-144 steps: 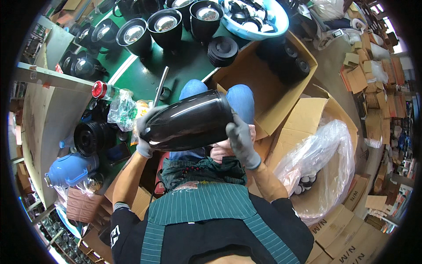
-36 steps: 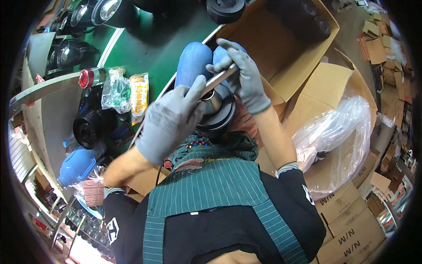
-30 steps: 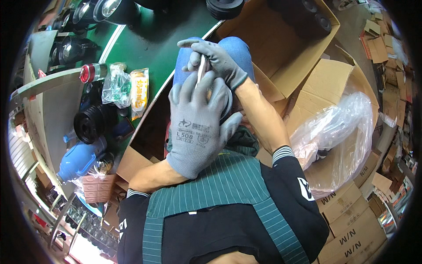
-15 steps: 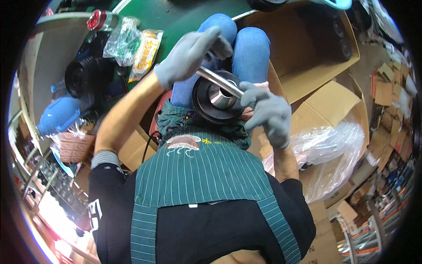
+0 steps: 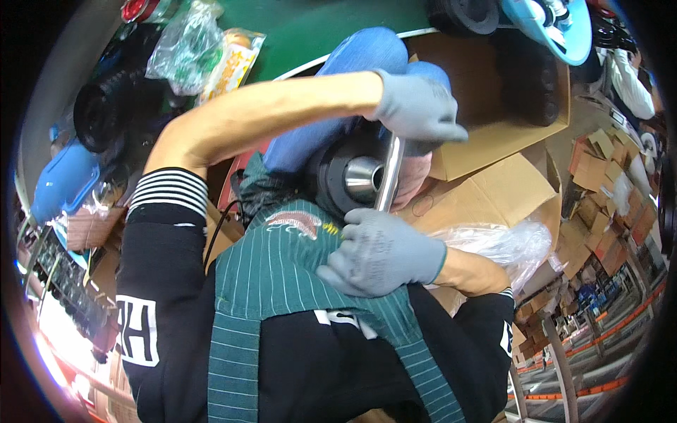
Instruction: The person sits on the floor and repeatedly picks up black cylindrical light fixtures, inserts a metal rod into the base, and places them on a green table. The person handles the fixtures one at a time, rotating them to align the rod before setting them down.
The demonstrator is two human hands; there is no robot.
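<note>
Moved: since a moment ago the metal bar [image 5: 391,173] has swung from a slant to nearly straight up and down in view; the left hand [image 5: 416,109] has crossed over to its far end, and the right hand [image 5: 381,254] has come in close to the body.
Black sleeve [image 5: 169,197]: striped cuff, a big white block character lower down.
Striped apron [image 5: 296,282]: small yellow lettering by a brown embroidered figure, partly lost in the folds.
Right hand: grey glove, fingers loosely curled at the bar's near end; whether they grip it I can't tell. Faint dark print on the glove's back.
Black round part [image 5: 330,176]: in the lap, between apron and knees, the metal cone [image 5: 361,178] at its middle.
Bar: passes across the cone's open mouth. I'd judge even pressure at both ends works best, with the cone kept square on the part (a tilt there could make it slip).
Knees: probably the only clamp, so I'd squeeze them snugly while the bar turns.
Left hand: draped over the bar's far end, fingertips pointing right; the palm hides whether they close on it.
Snack packet [image 5: 231,70]: coloured characters on its wrapper, on the green table beside a crumpled clear bag [image 5: 185,56].
Open carton [image 5: 451,163]: beyond the right knee, dark pieces inside.
Blue basin [image 5: 582,35]: farther off, with white and dark bits in it.
</note>
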